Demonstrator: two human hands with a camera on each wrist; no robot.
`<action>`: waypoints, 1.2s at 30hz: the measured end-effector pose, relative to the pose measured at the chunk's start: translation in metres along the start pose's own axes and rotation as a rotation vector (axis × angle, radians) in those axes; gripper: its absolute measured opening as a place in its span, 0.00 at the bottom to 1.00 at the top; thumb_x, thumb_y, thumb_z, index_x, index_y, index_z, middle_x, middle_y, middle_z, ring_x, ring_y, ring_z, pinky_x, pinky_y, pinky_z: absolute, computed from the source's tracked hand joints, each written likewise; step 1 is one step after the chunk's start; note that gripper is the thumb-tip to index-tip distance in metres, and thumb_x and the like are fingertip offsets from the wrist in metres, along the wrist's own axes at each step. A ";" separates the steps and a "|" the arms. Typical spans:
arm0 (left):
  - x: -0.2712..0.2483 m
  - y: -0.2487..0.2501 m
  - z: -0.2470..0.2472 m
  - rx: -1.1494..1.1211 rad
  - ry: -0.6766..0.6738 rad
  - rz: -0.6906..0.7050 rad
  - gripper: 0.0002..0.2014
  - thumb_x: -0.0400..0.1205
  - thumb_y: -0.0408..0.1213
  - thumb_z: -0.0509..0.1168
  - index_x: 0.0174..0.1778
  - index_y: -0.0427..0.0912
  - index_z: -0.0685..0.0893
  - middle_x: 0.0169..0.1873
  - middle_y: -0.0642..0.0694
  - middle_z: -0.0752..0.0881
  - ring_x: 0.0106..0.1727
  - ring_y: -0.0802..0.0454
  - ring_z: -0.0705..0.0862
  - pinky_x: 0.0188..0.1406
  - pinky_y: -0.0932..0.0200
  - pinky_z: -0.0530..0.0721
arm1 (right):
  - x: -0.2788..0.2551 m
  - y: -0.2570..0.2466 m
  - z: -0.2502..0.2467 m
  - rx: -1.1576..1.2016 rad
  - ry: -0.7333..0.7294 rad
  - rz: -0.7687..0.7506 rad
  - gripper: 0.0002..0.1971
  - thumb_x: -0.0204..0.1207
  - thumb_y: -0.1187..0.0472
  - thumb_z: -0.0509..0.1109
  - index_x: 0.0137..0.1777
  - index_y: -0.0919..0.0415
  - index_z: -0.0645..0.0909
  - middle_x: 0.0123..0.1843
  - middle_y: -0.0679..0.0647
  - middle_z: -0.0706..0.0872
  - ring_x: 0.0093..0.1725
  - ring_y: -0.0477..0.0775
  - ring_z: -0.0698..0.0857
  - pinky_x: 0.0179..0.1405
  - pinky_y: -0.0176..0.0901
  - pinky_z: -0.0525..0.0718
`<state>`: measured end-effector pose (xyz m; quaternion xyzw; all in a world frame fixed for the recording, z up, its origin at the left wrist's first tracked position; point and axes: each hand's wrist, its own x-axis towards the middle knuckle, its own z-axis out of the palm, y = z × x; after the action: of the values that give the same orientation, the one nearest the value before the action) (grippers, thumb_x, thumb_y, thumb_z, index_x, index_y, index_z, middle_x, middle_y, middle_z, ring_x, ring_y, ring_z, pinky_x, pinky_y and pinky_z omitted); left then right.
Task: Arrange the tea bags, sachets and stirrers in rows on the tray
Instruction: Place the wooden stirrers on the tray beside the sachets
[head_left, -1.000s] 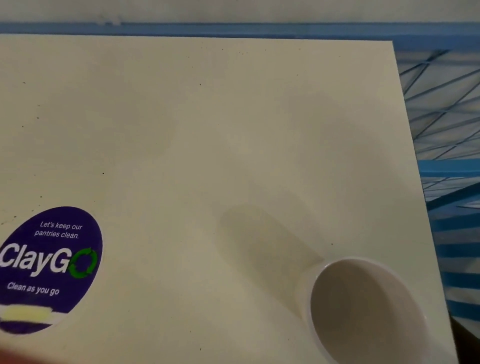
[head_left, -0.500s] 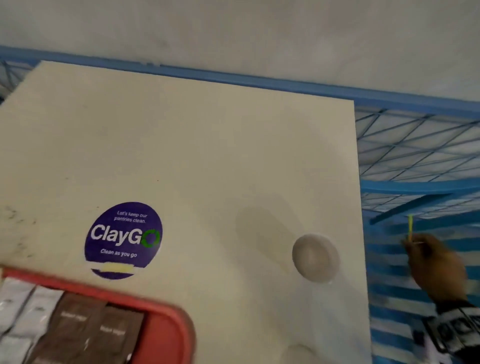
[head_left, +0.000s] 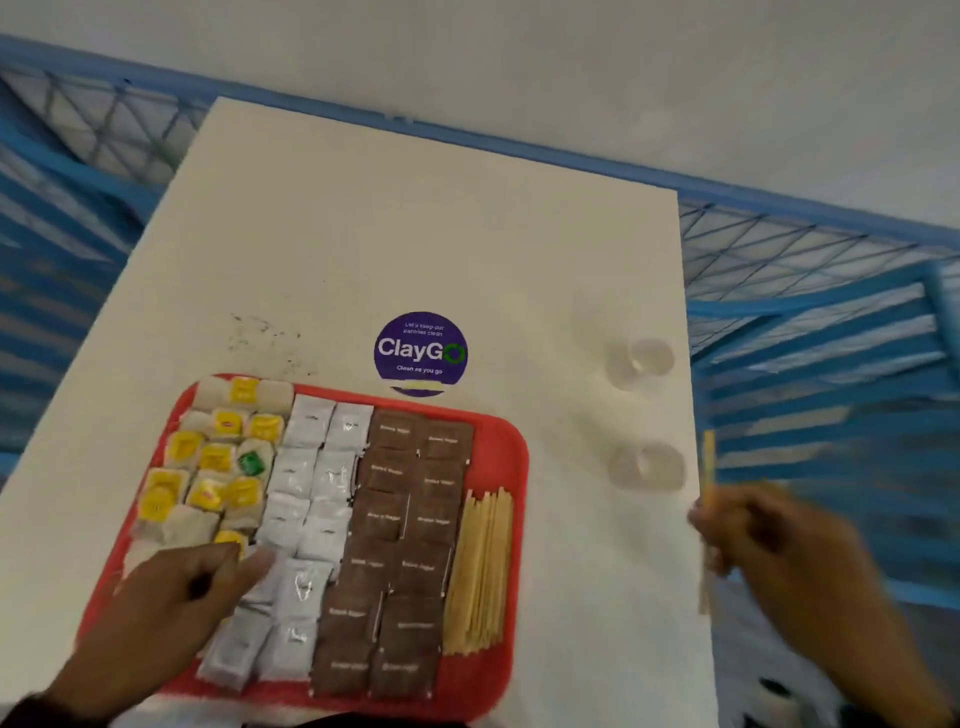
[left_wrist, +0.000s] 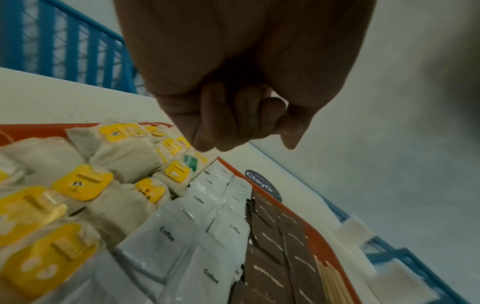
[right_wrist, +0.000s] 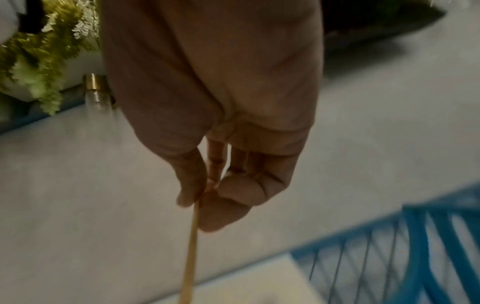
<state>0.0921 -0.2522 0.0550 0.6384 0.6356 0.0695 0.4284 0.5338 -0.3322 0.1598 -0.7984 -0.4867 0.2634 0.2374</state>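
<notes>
A red tray (head_left: 511, 447) lies on the white table (head_left: 363, 234). It holds tea bags (head_left: 213, 457) with yellow tags on the left, then two columns of white coffee sachets (head_left: 306, 467), two columns of brown sugar sachets (head_left: 410, 519), and a bundle of wooden stirrers (head_left: 480, 571) on the right. My left hand (head_left: 228, 566) hovers over the tray's near left part; in the left wrist view its fingers (left_wrist: 246, 131) are curled in and hold nothing. My right hand (head_left: 727, 525), blurred, is just past the table's right edge and pinches one stirrer (head_left: 708, 467) upright between thumb and fingers (right_wrist: 205, 197).
Two pale cups (head_left: 640, 358) (head_left: 647, 466) stand near the table's right edge, between the tray and my right hand. A purple ClayGo sticker (head_left: 421, 351) lies behind the tray. Blue wire racks (head_left: 810, 364) flank the table. A plant (right_wrist: 39, 51) shows in the right wrist view.
The head view has swung down and back, bringing the whole tray and my left hand into sight. My right hand, with the stirrer, now appears lower and nearer the table's edge.
</notes>
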 end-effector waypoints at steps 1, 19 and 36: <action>-0.002 0.008 -0.002 0.005 -0.054 0.042 0.23 0.75 0.58 0.66 0.24 0.46 0.70 0.18 0.47 0.74 0.21 0.57 0.76 0.31 0.58 0.76 | -0.011 -0.011 0.024 0.031 -0.130 0.047 0.09 0.75 0.62 0.77 0.37 0.48 0.84 0.32 0.45 0.88 0.28 0.42 0.86 0.28 0.29 0.81; 0.005 -0.088 -0.045 0.142 -0.226 0.245 0.17 0.74 0.51 0.76 0.26 0.47 0.80 0.32 0.51 0.87 0.35 0.63 0.83 0.31 0.74 0.77 | -0.041 -0.034 0.218 -0.185 -0.060 0.510 0.12 0.70 0.47 0.78 0.35 0.55 0.83 0.41 0.54 0.89 0.43 0.55 0.88 0.45 0.45 0.87; 0.007 -0.088 -0.069 0.033 -0.012 -0.075 0.20 0.76 0.46 0.75 0.27 0.36 0.79 0.24 0.39 0.83 0.27 0.49 0.81 0.28 0.67 0.77 | -0.089 0.036 0.186 -0.136 -0.067 0.456 0.18 0.77 0.44 0.73 0.30 0.52 0.75 0.32 0.46 0.84 0.35 0.47 0.82 0.35 0.44 0.81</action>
<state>-0.0163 -0.2304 0.0391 0.6216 0.6575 0.0392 0.4240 0.4009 -0.4044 0.0145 -0.8926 -0.3181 0.3030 0.1010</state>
